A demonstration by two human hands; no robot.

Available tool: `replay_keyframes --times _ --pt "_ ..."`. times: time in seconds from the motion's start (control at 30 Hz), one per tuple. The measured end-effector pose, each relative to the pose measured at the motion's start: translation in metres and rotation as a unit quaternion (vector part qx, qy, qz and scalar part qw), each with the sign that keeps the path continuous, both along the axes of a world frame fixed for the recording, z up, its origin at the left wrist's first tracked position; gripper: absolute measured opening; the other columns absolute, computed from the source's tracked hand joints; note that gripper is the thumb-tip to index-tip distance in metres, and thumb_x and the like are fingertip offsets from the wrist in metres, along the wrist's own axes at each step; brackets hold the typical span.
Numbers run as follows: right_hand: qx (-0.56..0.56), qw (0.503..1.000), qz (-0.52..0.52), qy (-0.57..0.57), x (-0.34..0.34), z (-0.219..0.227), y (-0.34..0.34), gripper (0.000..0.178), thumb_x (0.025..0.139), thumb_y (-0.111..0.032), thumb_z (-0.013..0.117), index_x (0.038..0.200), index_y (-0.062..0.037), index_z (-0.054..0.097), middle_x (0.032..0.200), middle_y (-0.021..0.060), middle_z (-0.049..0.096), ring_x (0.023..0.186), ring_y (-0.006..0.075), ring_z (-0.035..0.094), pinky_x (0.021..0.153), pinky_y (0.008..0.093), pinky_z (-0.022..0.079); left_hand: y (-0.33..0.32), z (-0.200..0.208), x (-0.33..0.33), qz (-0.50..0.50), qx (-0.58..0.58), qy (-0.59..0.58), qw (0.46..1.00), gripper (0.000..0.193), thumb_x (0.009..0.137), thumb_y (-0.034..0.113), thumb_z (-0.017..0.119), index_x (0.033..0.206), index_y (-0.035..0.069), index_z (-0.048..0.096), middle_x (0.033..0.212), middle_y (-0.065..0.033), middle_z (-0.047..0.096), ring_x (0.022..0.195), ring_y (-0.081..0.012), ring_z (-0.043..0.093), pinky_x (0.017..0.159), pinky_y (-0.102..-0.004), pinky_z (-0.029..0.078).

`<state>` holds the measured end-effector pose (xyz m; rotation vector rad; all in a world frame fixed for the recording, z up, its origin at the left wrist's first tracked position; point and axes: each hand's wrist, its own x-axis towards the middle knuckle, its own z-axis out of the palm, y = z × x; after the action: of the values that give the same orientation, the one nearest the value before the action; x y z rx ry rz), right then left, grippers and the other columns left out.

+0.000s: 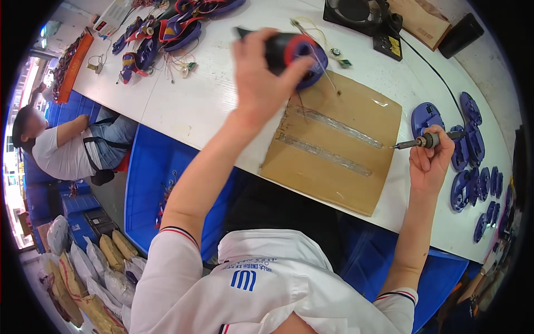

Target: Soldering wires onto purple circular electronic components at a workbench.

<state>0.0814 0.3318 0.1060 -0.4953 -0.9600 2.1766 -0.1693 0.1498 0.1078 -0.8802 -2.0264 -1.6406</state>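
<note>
Apparently, a fastening or wiring step is in hand: the purple-and-black housing [281, 53] is gripped in the left hand [257, 83] above the bench [200, 106], the pointed tool [424, 141] in the right hand [429, 161]; steady tip alignment seems called for.

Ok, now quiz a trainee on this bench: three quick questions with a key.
1. True or false: the left grip holds the pointed tool.

2. Which thing is in the left grip?
A) the fan
B) a black, red and purple piece
C) the orange tray

3. How many shiny strips run along the cardboard sheet?

Key:
1. False; the right grip holds it.
2. B
3. Two
</note>
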Motion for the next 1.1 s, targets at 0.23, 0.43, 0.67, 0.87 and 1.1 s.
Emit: replay_keyframes --times 0.23,0.43,0.67,0.87,1.1 --pt "-0.010 1.000 -0.005 -0.005 -0.004 0.002 0.000 0.021 0.090 -0.024 0.048 0.089 -0.0049 0.056 0.053 -0.0024 0.039 0.034 0.0020 0.024 0.033 0.0165 0.015 0.003 0.009 0.002 -0.036 -0.283 -0.036 0.958 0.059 0.059 0.028 0.079 0.110 0.013 0.053 0.096 -0.0090 0.054 0.083 -0.0250 0.056 0.075 -0.0336 0.048" --pt "-0.012 1.000 -0.001 0.003 -0.001 -0.002 -0.001 0.016 0.091 -0.019 0.048 0.089 -0.0046 0.055 0.055 -0.0022 0.041 0.032 0.0015 0.022 0.031 0.0157 0.015 -0.092 -0.010 -0.041 0.098 -0.255 0.071 0.959 0.068 0.058 0.037 0.078 0.113 0.010 0.050 0.104 -0.0157 0.055 0.088 -0.0287 0.057 0.074 -0.0360 0.048" --pt "0.032 0.999 0.013 -0.008 -0.011 0.002 -0.003 0.017 0.091 -0.020 0.047 0.090 -0.0050 0.054 0.054 -0.0026 0.038 0.033 0.0017 0.022 0.031 0.0159 0.016 -0.190 -0.015 -0.169 0.346 -0.370 0.032 0.862 0.089 0.058 0.063 0.071 0.118 0.003 0.043 0.107 -0.0172 0.053 0.098 -0.0316 0.053 0.083 -0.0439 0.042" --pt "0.063 0.997 -0.019 -0.049 -0.013 0.013 0.007 0.021 0.089 -0.023 0.050 0.089 -0.0041 0.058 0.055 -0.0020 0.040 0.037 0.0027 0.025 0.035 0.0164 0.018 -0.199 -0.022 -0.259 0.397 -0.469 0.063 0.786 0.091 0.061 0.068 0.065 0.121 0.006 0.036 0.118 -0.0205 0.045 0.107 -0.0377 0.045 0.084 -0.0541 0.037" --pt "0.052 0.999 0.006 -0.011 -0.026 0.047 0.050 0.021 0.086 -0.021 0.055 0.085 -0.0005 0.060 0.056 -0.0031 0.041 0.038 0.0026 0.026 0.036 0.0166 0.019 -0.209 0.034 -0.339 -0.123 -0.638 0.204 0.732 0.043 0.067 0.020 0.066 0.108 0.009 0.060 0.088 -0.0107 0.066 0.080 -0.0290 0.062 0.070 -0.0340 0.048"
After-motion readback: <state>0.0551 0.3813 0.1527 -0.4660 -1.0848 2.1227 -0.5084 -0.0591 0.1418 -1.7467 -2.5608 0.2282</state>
